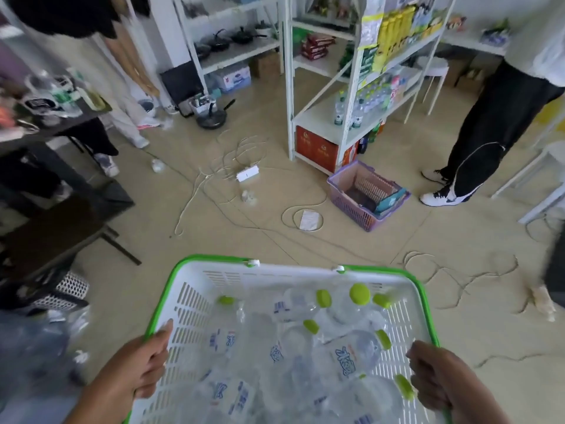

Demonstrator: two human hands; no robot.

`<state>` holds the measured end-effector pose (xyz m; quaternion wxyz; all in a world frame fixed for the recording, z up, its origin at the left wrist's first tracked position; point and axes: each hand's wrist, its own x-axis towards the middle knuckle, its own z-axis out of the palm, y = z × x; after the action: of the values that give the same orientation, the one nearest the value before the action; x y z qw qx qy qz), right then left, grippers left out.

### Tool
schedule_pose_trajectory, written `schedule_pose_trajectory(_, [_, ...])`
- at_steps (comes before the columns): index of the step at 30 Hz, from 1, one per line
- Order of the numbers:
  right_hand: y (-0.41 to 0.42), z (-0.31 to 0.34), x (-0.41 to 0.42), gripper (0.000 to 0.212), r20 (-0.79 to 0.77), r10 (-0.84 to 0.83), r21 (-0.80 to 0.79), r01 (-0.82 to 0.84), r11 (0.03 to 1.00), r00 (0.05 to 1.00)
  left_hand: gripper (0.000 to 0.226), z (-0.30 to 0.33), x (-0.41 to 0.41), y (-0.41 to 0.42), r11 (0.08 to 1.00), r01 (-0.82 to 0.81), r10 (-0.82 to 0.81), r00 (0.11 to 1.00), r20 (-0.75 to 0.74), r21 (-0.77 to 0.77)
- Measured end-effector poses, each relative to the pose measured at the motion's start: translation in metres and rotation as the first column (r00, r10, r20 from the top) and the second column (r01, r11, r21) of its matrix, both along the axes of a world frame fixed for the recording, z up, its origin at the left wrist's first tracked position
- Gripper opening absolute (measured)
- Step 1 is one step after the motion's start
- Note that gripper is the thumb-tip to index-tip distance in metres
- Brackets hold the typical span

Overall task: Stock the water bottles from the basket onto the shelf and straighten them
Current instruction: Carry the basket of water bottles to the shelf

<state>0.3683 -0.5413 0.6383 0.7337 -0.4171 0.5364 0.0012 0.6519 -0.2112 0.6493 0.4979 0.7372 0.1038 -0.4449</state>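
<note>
I carry a white basket with a green rim [214,264] in front of me, above the floor. Several clear water bottles [351,356] with green caps lie jumbled inside it. My left hand [143,365] grips the basket's left rim. On the right rim my right hand [440,381] is closed the same way. The white shelf unit [318,117] stands ahead at the upper right, a few steps away. A few bottles [356,113] stand on its lower board, more behind them.
A purple basket [351,206] sits on the floor before the shelf. White cables and a power strip [247,173] trail across the floor between me and the shelf. A person in black trousers [489,123] stands right of the shelf. Dark tables [46,130] line the left.
</note>
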Motion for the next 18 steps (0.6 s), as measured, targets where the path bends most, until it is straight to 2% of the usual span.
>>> schedule_pose_trajectory(3, [-0.038, -0.004, 0.057, 0.050, -0.041, 0.061, 0.029, -0.060, 0.998, 0.997, 0.055, -0.014, 0.034, -0.025, 0.997, -0.072, 0.072, 0.997, 0.023, 0.018])
schedule_pose_trajectory(6, [-0.081, -0.013, 0.126, 0.046, -0.050, 0.094, 0.041, -0.092, 0.995, 0.994, 0.058, -0.036, 0.090, -0.062, 0.994, -0.112, 0.112, 0.993, -0.029, -0.001])
schedule_pose_trajectory(9, [-0.128, -0.009, 0.198, 0.043, -0.034, 0.093, -0.033, -0.094, 0.995, 0.995, 0.058, -0.043, 0.165, -0.103, 0.992, -0.122, 0.120, 0.991, -0.060, -0.031])
schedule_pose_trajectory(13, [-0.180, 0.011, 0.277, 0.063, -0.016, 0.062, -0.079, -0.063, 0.995, 0.998, 0.055, -0.028, 0.242, -0.155, 0.985, -0.150, 0.148, 0.989, -0.029, -0.084])
schedule_pose_trajectory(16, [-0.211, 0.024, 0.325, 0.064, -0.046, 0.066, -0.101, -0.071, 0.992, 0.997, 0.055, -0.020, 0.295, -0.191, 0.987, -0.131, 0.130, 0.991, -0.016, -0.094])
schedule_pose_trajectory(18, [-0.232, 0.027, 0.355, 0.061, -0.055, 0.057, -0.035, -0.059, 0.998, 0.997, 0.054, -0.021, 0.330, -0.215, 0.985, -0.140, 0.139, 0.990, -0.015, -0.102])
